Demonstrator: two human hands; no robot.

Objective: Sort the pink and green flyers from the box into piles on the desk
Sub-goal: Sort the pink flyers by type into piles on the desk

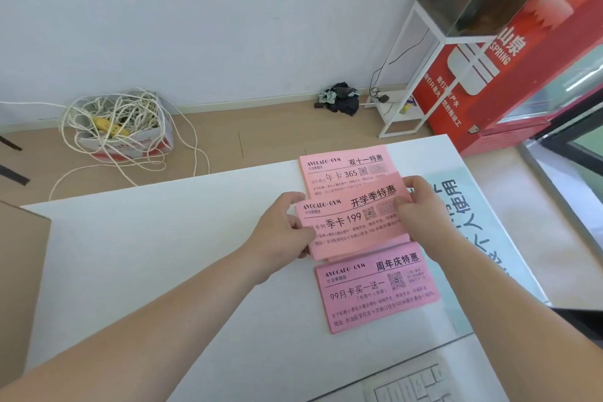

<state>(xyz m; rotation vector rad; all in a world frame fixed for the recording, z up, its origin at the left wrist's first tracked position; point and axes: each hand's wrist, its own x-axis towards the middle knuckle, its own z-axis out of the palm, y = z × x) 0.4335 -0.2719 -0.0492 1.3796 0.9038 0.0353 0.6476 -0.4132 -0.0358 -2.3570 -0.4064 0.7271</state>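
Three pink flyers show on the white desk (146,254). The far flyer (342,170) and the near flyer (375,294) lie flat. Between them a middle pink flyer (352,222) is held slightly tilted, over the far one's lower edge. My left hand (287,228) pinches its left edge, thumb on top. My right hand (421,206) pinches its right edge, thumb on the print. More pink paper peeks from under the held flyer's lower edge. No green flyer is in view.
A brown cardboard corner (23,271) shows at the desk's left edge. A pale printed sheet (463,215) lies to the right of the flyers, and a keyboard (411,385) sits at the bottom. Beyond the desk, a box of tangled cord (120,124) rests on the floor, and a red fridge (509,68) stands right.
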